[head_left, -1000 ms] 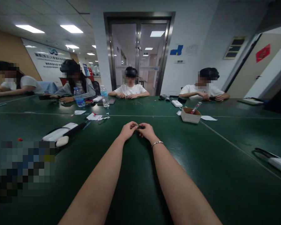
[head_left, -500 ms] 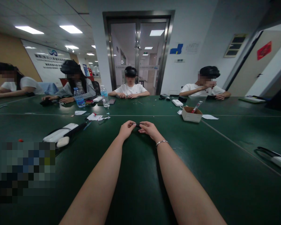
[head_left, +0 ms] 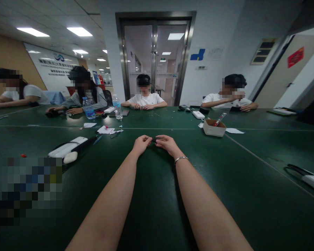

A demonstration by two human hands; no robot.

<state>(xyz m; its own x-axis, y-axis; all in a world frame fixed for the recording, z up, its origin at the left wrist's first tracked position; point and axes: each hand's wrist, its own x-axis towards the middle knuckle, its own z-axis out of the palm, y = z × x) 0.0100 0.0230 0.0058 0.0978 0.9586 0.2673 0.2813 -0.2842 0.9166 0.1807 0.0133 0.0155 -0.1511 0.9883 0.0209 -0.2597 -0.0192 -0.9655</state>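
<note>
Both my hands meet over the middle of the green table [head_left: 157, 195], arms stretched forward. Between my fingertips is a small dark object [head_left: 154, 139], too small and far off to name. My left hand [head_left: 141, 144] pinches its left end with thumb and fingers. From the other side my right hand [head_left: 166, 144] has its fingers closed on the right end. A silver bracelet [head_left: 181, 159] circles my right wrist. Most of the object is hidden behind my fingers.
A cardboard box [head_left: 214, 130] with a marker-like stick stands ahead right. White devices [head_left: 68, 148] with a black strap lie left, near paper scraps [head_left: 106, 130]. Two water bottles [head_left: 117, 108] stand farther back. Several people in headsets sit across the table.
My hands stay almost in place, and the small dark object between them shows at a slightly different angle. The person opposite has turned their head a little.
</note>
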